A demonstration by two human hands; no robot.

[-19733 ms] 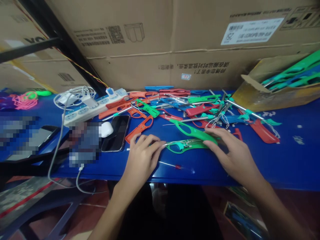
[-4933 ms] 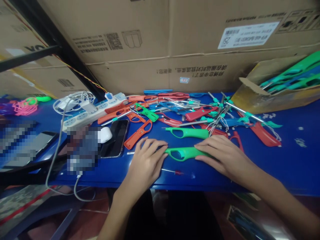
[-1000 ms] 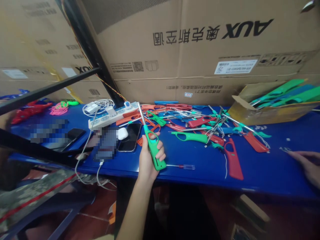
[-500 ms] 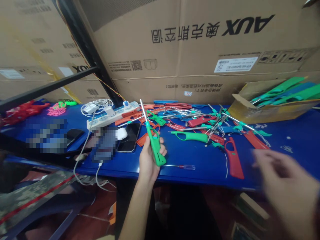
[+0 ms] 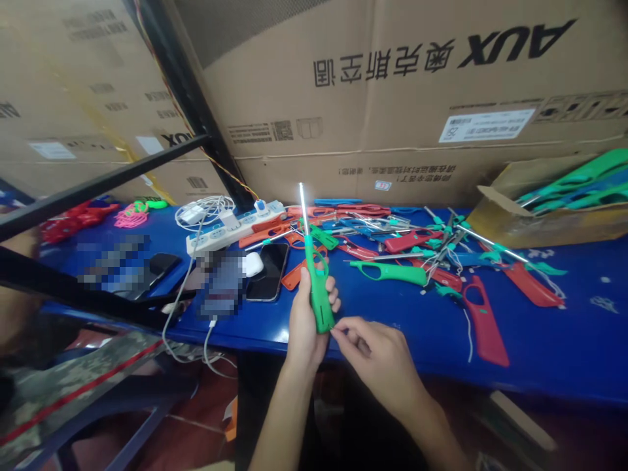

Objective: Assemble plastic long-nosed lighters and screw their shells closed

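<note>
A green gas lighter [image 5: 321, 304] with a long metal barrel stands nearly upright in my left hand [image 5: 303, 320], whose fingers wrap round its handle. The barrel points away from me. At the bottom end of the handle, my right hand [image 5: 380, 353] has thumb and forefinger pinched together; whatever lies between those fingertips is too small to name. Beyond both hands is a heap of lighter parts, among them a green handle shell [image 5: 392, 272], a red handle shell [image 5: 485, 327] and thin metal barrels with white wires.
At right stands an open cardboard box [image 5: 549, 226] holding green and blue lighters. Left of my hands lie a black phone [image 5: 271, 281], a white earphone case [image 5: 253, 263] and a power strip [image 5: 230, 230]. A black metal frame [image 5: 196, 104] rises at left, with large cartons behind.
My right hand has come in from the far right to the bottom of the lighter, its fingertips now pinched there. The screwdriver seen before is hidden. The view has shifted slightly.
</note>
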